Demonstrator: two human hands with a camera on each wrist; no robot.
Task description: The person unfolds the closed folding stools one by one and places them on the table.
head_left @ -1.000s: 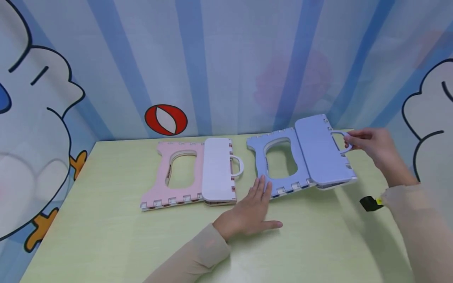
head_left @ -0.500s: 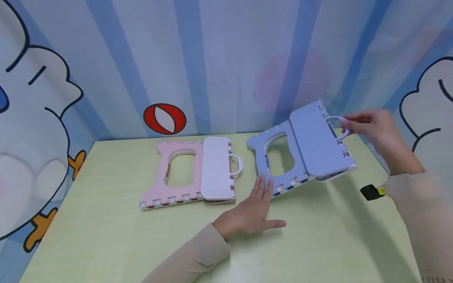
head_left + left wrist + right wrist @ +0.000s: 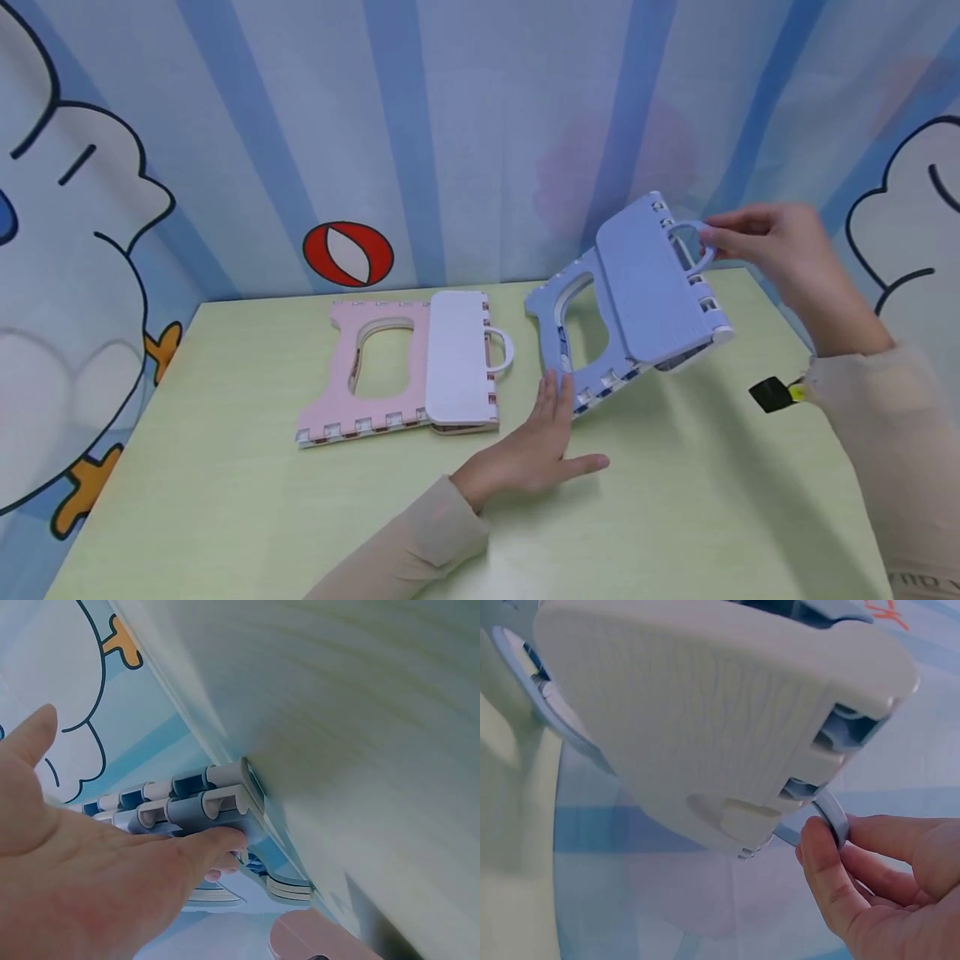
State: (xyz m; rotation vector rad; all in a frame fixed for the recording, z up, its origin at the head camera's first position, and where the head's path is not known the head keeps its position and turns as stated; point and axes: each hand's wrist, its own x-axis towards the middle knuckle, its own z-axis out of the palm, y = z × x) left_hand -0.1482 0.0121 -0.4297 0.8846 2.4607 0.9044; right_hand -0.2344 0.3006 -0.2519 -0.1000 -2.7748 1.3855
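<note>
A folded blue step stool (image 3: 652, 287) leans up from the table at the right in the head view, its handle end raised and its leg end low. My right hand (image 3: 780, 254) pinches the loop handle between thumb and fingers; the right wrist view shows the same pinch on the handle (image 3: 832, 816) beside the stool's pale underside. With straight fingers, my left hand (image 3: 528, 446) touches the stool's lower front corner. In the left wrist view those fingers (image 3: 217, 841) lie along the hinged edge (image 3: 191, 799). A folded pink step stool (image 3: 382, 408) with a white top lies flat to the left.
The pale green table (image 3: 225, 517) ends at a patterned curtain (image 3: 465, 150) behind both stools. A small black tag (image 3: 771, 394) hangs near the right sleeve. The pink stool's white handle (image 3: 506, 350) points toward the blue stool.
My right hand has raised the handle end of the blue stool and moved it slightly left, tilting the stool more steeply. My left hand stays at the low corner. The pink stool has not moved.
</note>
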